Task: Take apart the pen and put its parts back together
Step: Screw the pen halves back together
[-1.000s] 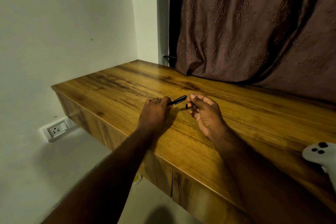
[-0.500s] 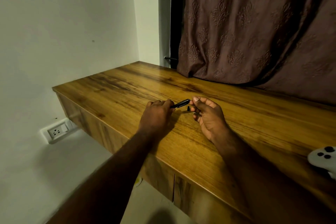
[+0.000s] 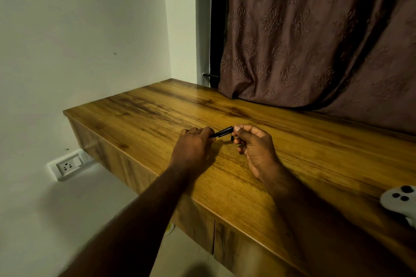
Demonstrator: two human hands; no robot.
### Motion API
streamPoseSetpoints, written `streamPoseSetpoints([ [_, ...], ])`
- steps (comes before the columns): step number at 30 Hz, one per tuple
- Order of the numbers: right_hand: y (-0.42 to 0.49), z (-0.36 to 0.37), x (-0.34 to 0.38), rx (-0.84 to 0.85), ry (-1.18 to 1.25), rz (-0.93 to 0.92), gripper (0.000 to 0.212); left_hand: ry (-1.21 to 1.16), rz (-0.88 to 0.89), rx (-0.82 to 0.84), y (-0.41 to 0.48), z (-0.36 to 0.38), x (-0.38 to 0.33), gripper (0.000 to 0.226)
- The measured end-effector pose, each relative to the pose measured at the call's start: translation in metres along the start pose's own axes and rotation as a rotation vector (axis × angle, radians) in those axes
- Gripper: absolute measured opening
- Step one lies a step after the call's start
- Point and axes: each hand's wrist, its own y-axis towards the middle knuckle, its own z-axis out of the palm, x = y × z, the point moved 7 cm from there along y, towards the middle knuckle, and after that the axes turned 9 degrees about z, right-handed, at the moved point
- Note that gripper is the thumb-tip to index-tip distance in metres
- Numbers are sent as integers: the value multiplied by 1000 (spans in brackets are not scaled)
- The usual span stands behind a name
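Brought right hand (image 3: 254, 148) in closer than a second ago, pinching a small dark part (image 3: 231, 137), up against the end of the black pen (image 3: 221, 132). Gripping its other end in left hand (image 3: 193, 145), over the bench (image 3: 135, 119) near its front edge. Likely refitting that part.

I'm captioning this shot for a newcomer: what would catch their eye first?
Two hands meet mid-desk: the left hand grips a black pen, and the right hand pinches its far end. Behind them a brown patterned curtain drapes onto the wooden desk. A white controller lies on the desk at the picture's right edge.
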Motion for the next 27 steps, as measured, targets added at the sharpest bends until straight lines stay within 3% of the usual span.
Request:
streamPoseSetpoints([
  [13, -1, 1, 5, -61, -169, -106, 7, -30, 17, -14, 0, -4, -5, 48],
  [18, 0, 1, 5, -69, -223, -137, 11, -2, 5, 23, 0, 0, 0, 30],
  [27, -1, -5, 9, -167, -295, -181, 24, -39, -17, 13, 0, -4, -3, 52],
])
